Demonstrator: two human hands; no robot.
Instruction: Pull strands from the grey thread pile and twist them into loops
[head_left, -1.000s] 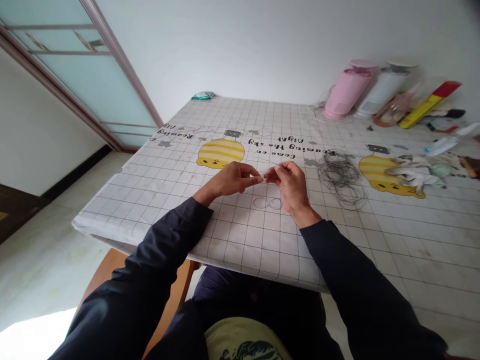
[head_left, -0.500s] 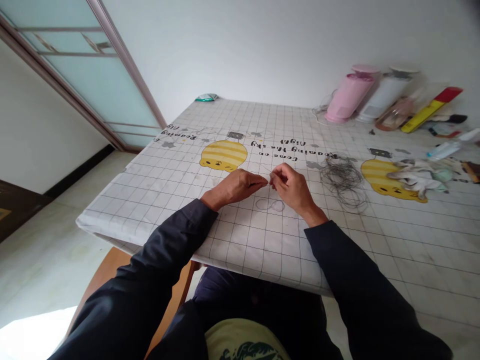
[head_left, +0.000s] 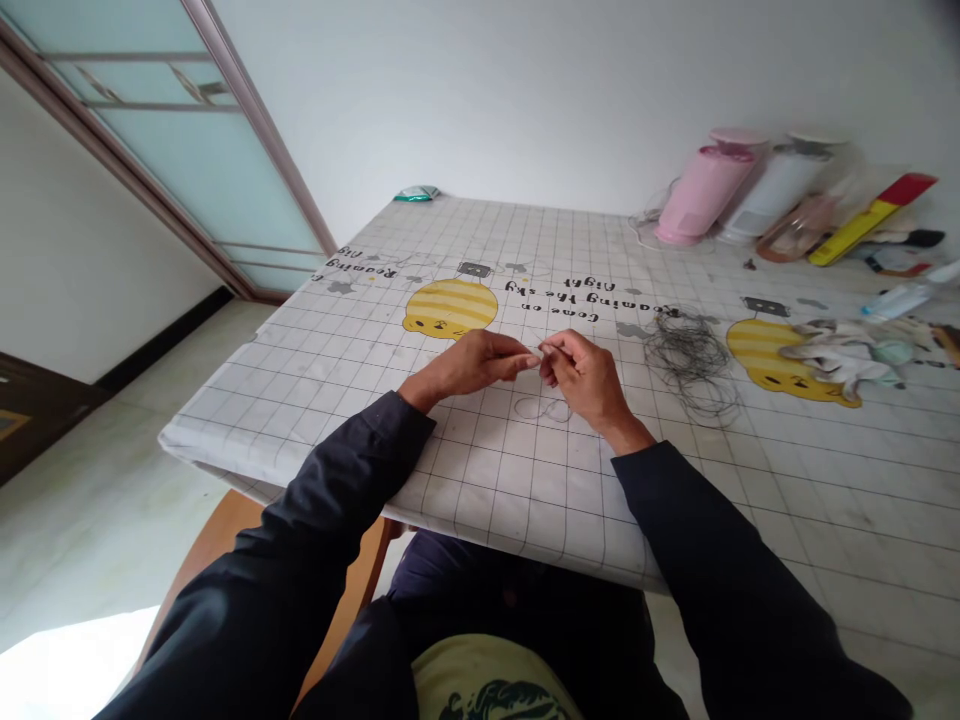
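Observation:
Fingertip to fingertip, both hands meet just above the table's middle. My left hand (head_left: 480,362) is closed in a pinch on a fine thread, thumb against forefinger. My right hand (head_left: 583,375) pinches the same thread right beside it, its other fingers curled in. Below them a thin loop of the thread (head_left: 517,408) shows against the cloth. The exact grip point is too small to make out. To the right of my right hand lies a loose tangle of dark thread (head_left: 686,365).
A checked tablecloth (head_left: 465,480) with printed bears covers the table. At the back right stand a pink cylinder (head_left: 705,195), a white cylinder (head_left: 776,195) and a yellow-red box (head_left: 870,220). A crumpled cloth (head_left: 847,350) lies at right, a green packet (head_left: 417,193) at the far edge.
My left fingertips have risen slightly and now touch or nearly touch the right ones. The whole view has shifted a little; the tangle lies unchanged.

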